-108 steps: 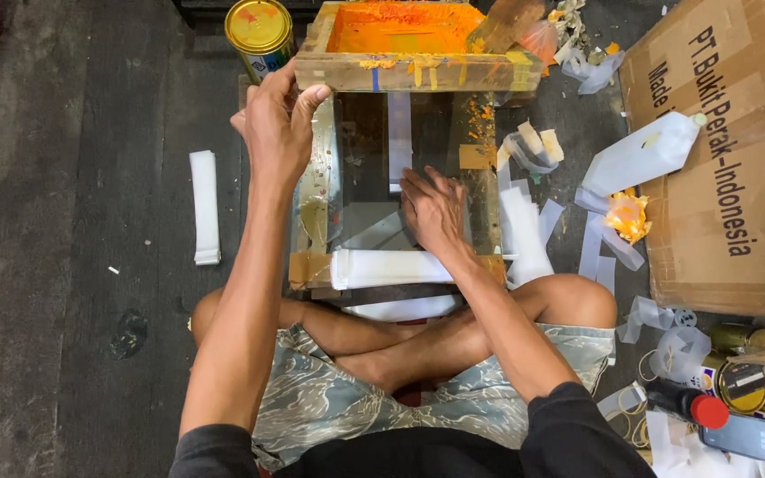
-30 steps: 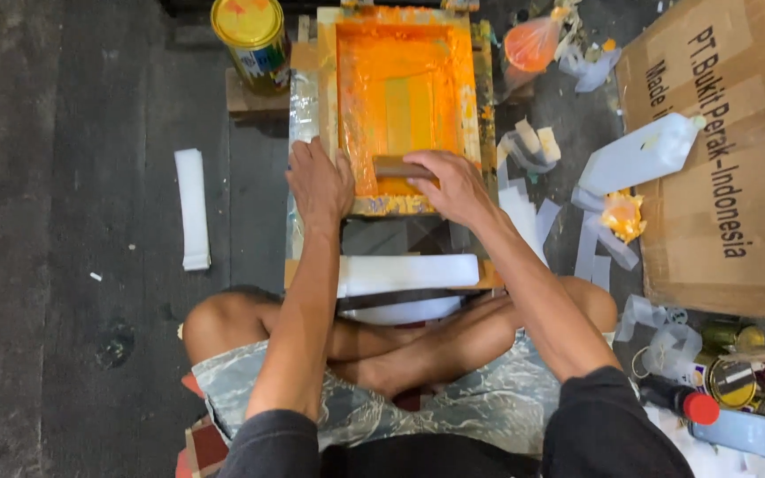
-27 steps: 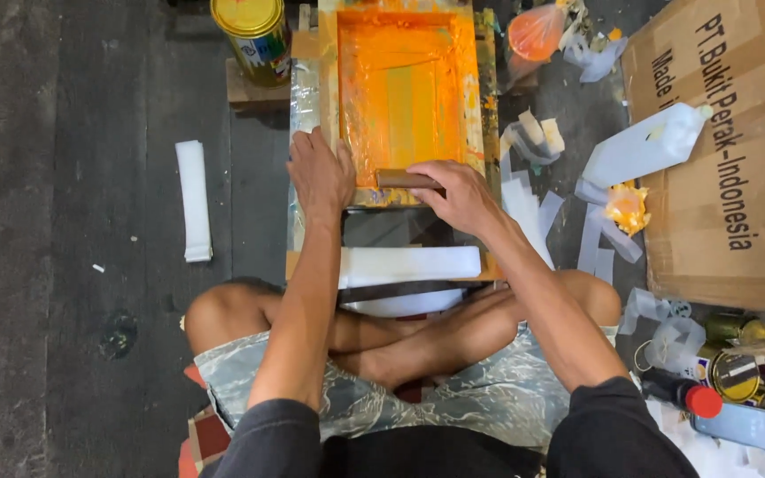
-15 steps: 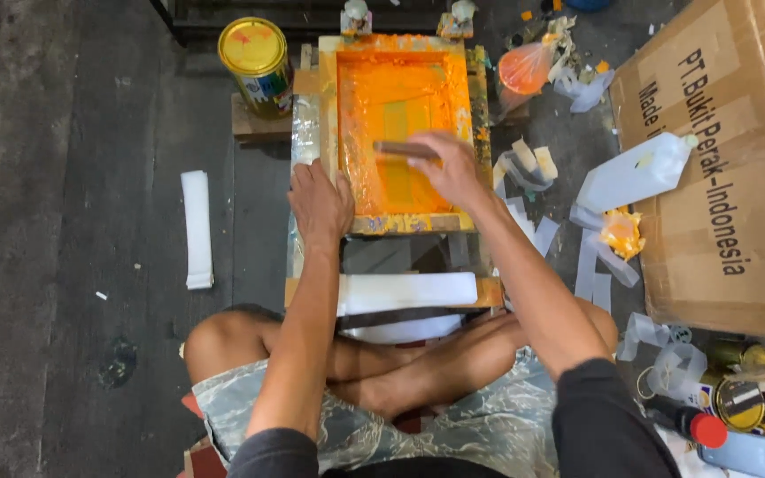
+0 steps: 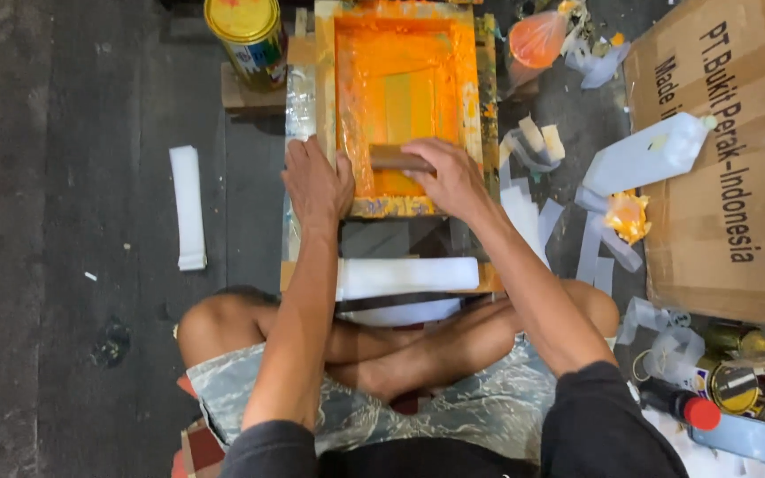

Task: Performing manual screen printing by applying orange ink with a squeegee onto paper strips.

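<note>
A wooden screen-printing frame [image 5: 329,106] coated in orange ink lies flat on a small printing stand in front of my crossed legs. My right hand [image 5: 449,177] grips a wooden squeegee [image 5: 393,158] that rests on the orange mesh near the frame's near edge. My left hand [image 5: 316,181] presses flat on the frame's near left corner. A white strip [image 5: 405,276] lies across the stand just below the frame.
A yellow ink can [image 5: 245,40] stands at the frame's far left. A white strip [image 5: 189,208] lies on the dark floor at left. A large cardboard box [image 5: 728,159], a white plastic jug [image 5: 648,155], loose white strips and small cans crowd the right side.
The raised frame came down flat onto the stand. My right hand took the squeegee, pushed it up the mesh, then drew it back toward me. My left hand stays at the frame's near left corner.
</note>
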